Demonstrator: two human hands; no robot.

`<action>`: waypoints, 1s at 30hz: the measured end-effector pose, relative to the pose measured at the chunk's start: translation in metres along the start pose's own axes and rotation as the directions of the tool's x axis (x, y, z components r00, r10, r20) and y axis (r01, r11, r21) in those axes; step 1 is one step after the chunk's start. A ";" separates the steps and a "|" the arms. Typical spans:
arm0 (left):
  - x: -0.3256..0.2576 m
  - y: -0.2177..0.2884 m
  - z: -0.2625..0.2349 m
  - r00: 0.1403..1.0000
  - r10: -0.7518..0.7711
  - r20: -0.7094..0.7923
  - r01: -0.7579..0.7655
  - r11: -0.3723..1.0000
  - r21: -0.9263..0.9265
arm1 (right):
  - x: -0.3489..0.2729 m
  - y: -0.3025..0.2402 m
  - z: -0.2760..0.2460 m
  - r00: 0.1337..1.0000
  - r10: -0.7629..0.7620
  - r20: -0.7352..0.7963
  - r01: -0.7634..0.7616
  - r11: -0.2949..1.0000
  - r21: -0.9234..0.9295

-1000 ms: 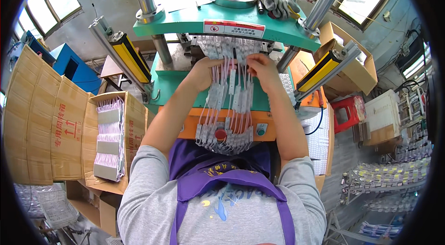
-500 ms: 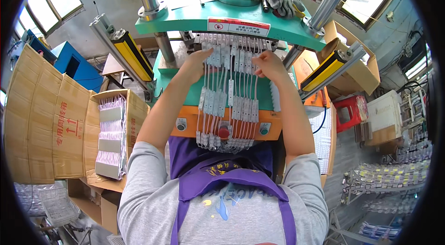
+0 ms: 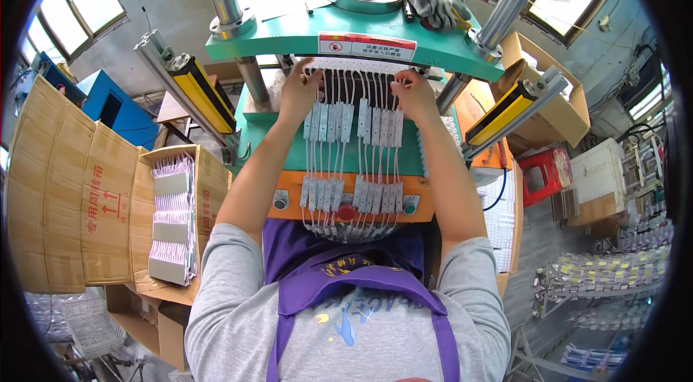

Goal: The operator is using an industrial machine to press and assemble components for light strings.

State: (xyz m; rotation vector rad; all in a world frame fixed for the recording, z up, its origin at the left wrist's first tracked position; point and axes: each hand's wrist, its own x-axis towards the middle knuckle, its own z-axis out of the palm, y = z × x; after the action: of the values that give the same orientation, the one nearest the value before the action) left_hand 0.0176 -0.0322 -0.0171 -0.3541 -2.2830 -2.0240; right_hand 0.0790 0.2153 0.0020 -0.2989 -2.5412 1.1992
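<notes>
Two groups of LED module strings (image 3: 327, 122), small pale grey blocks joined by thin white wires, run down from the press toward my body and gather above my apron. Their far ends lie in a white row (image 3: 357, 64) under the green upper plate, over a dark surface. At the left end of this row, my left hand (image 3: 299, 93) has thumb and fingers bent together round the edge of the strings. My right hand (image 3: 416, 95) pinches at the right end, its fingers curled. The fingertips partly hide what each hand grips.
The press has a green plate (image 3: 281, 32), steel columns and yellow-black side guards (image 3: 203, 94). A red button (image 3: 347, 213) sits on its orange front. Grey gloves (image 3: 433, 3) lie on top. At left stands a carton (image 3: 211, 194) of packed strings; a red stool (image 3: 545, 176) is at right.
Both hands have moved slightly farther into the press with the far ends of the strings. The bunched modules have spread into straighter rows, and a dark gap now shows behind the wires.
</notes>
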 end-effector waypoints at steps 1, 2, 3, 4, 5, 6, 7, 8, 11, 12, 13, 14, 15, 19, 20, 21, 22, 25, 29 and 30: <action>0.002 -0.001 0.003 0.998 -0.051 0.049 0.047 0.997 0.063 | 0.002 0.014 0.002 1.000 0.002 -0.008 -0.002 1.000 0.001; -0.002 0.001 0.004 0.998 -0.059 0.024 0.055 0.988 0.142 | -0.003 0.011 0.004 0.994 -0.074 -0.079 0.065 0.991 -0.114; -0.001 -0.005 0.002 0.998 -0.041 0.046 0.032 0.984 0.174 | -0.006 0.008 0.005 0.977 -0.157 -0.142 0.121 0.965 -0.232; 0.000 -0.009 0.000 0.997 -0.023 0.071 0.007 0.979 0.205 | -0.001 0.016 0.010 0.953 -0.259 -0.158 0.210 0.938 -0.274; -0.001 -0.009 -0.002 0.995 -0.023 0.095 -0.001 0.972 0.235 | -0.002 0.013 0.011 0.954 -0.255 -0.158 0.207 0.940 -0.271; -0.002 -0.009 -0.005 0.994 -0.025 0.102 0.000 0.971 0.240 | -0.004 0.002 0.011 0.944 -0.263 -0.200 0.195 0.932 -0.307; -0.003 -0.008 -0.006 0.994 -0.027 0.109 0.000 0.970 0.244 | -0.006 -0.007 0.011 0.932 -0.272 -0.241 0.180 0.922 -0.342; -0.005 -0.006 -0.006 0.995 -0.008 0.103 -0.020 0.964 0.264 | -0.007 -0.010 0.010 0.891 -0.331 -0.311 0.221 0.914 -0.340; -0.004 -0.001 -0.004 0.994 -0.010 0.110 -0.022 0.959 0.284 | -0.011 -0.015 0.008 0.924 -0.269 -0.273 0.127 0.887 -0.444; -0.003 -0.008 -0.005 0.995 -0.010 0.102 -0.016 0.970 0.244 | -0.014 -0.016 0.011 0.944 -0.224 -0.244 0.085 0.875 -0.477; -0.002 -0.015 -0.006 0.996 -0.010 0.093 -0.009 0.979 0.203 | -0.017 -0.015 0.015 0.960 -0.178 -0.214 0.045 0.859 -0.510; -0.003 -0.014 -0.006 0.995 -0.002 0.101 -0.021 0.975 0.222 | -0.019 -0.013 0.016 0.966 -0.205 -0.158 0.073 0.800 -0.595; -0.001 -0.013 -0.007 0.994 0.023 0.111 -0.036 0.993 0.109 | -0.017 -0.011 0.016 0.962 -0.216 -0.167 0.074 0.796 -0.601; 0.006 0.006 0.003 0.992 0.030 0.126 -0.001 0.975 -0.223 | -0.002 0.003 0.014 0.923 -0.270 -0.274 0.075 0.826 -0.559; 0.007 0.004 0.001 0.992 0.041 0.115 -0.016 0.977 -0.214 | -0.002 -0.002 0.013 0.898 -0.320 -0.300 0.128 0.845 -0.519; 0.004 0.005 -0.003 0.992 -0.002 0.129 0.022 0.987 -0.159 | -0.005 -0.007 0.014 0.915 -0.290 -0.280 0.106 0.842 -0.528; 0.003 -0.005 -0.005 0.989 -0.059 0.133 0.078 0.987 -0.143 | -0.010 -0.011 0.015 0.930 -0.259 -0.259 0.084 0.838 -0.539; -0.002 -0.012 -0.007 0.986 -0.069 0.150 0.068 0.998 0.014 | -0.016 -0.016 0.015 0.976 -0.137 -0.170 0.011 0.809 -0.587; -0.001 -0.012 -0.005 0.986 -0.044 0.162 0.029 0.995 0.095 | -0.018 -0.014 0.016 0.961 -0.209 -0.179 0.043 0.757 -0.652; -0.002 -0.009 -0.004 0.985 -0.053 0.166 0.033 0.992 0.124 | -0.017 -0.010 0.018 0.945 -0.256 -0.202 0.061 0.747 -0.662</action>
State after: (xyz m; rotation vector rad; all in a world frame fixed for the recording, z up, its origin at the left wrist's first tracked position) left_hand 0.0171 -0.0371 -0.0259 -0.4891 -2.5193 -1.9318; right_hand 0.0875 0.1912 -0.0046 -0.3607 -2.5645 0.1412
